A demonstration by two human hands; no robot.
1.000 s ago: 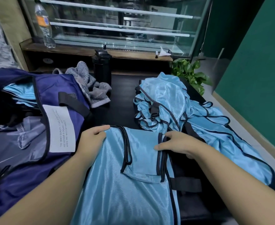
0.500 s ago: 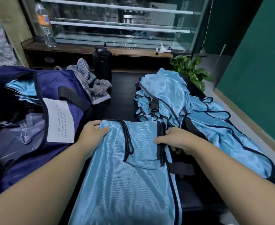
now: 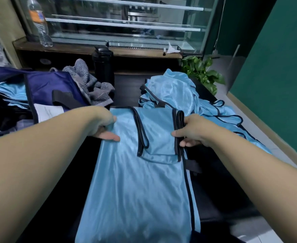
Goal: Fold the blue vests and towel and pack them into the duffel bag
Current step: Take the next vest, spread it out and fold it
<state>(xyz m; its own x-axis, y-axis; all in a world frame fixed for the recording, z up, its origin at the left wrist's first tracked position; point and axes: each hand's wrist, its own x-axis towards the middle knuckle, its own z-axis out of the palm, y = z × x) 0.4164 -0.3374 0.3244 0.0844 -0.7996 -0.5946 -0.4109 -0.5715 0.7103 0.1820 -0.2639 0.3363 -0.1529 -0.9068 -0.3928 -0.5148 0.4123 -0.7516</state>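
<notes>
Holding the blue vest [image 3: 135, 181] flat on the dark tabletop [image 3: 126, 88] in front of me, I judge it light, thin and slippery, a shiny mesh that will slide and sag unless both sides are held at once. The black-bound edges look like the firmest places to take hold, since the trim gives my fingers something to catch.

My left hand [image 3: 104, 125] sits at the vest's upper left corner, thumb on top of the cloth and fingers curled around the edge. My right hand [image 3: 191, 132] pinches the stacked black trim at the upper right, thumb over and fingers under. The vest runs from between my hands down toward my body.

The open duffel bag [image 3: 44, 88] lies to my left, just beside the left hand, with folded blue cloth already inside. The grey towel [image 3: 91, 85] is bunched against the bag's far side. More unfolded vests [image 3: 179, 92] are heaped beyond my right hand.
</notes>
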